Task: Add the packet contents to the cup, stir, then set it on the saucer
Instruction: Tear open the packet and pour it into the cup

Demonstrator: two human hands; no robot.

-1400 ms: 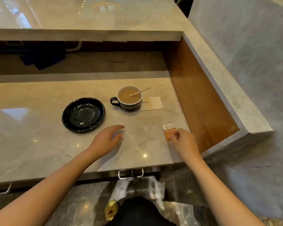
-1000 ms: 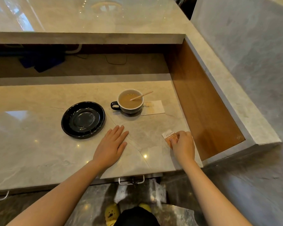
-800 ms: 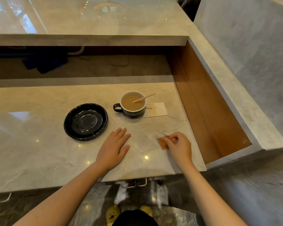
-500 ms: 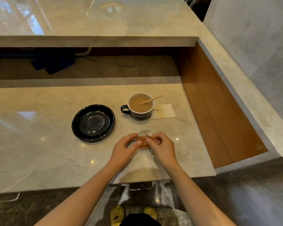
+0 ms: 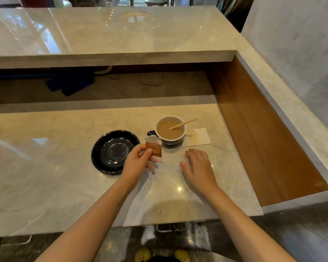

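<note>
Now | left hand (image 5: 138,163) fingers pinch packet (image 5: 154,149) upright beside cup (image 5: 170,132) | right hand (image 5: 197,165) fingers spread, empty

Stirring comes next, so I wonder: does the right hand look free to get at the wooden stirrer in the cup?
Probably yes. The right hand is empty and open, just short of the cup; the stirrer sticks out over the rim toward that side, unobstructed.

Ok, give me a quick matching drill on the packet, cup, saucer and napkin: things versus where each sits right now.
Things:
1. small orange packet
2. dark cup with milky drink
3. round black saucer
4. pale paper napkin

Places:
A. bare, left of the cup
B. flat, right of the cup
C. pinched in the left hand
D. holds a wooden stirrer

Pairs: 1-C, 2-D, 3-A, 4-B
</note>
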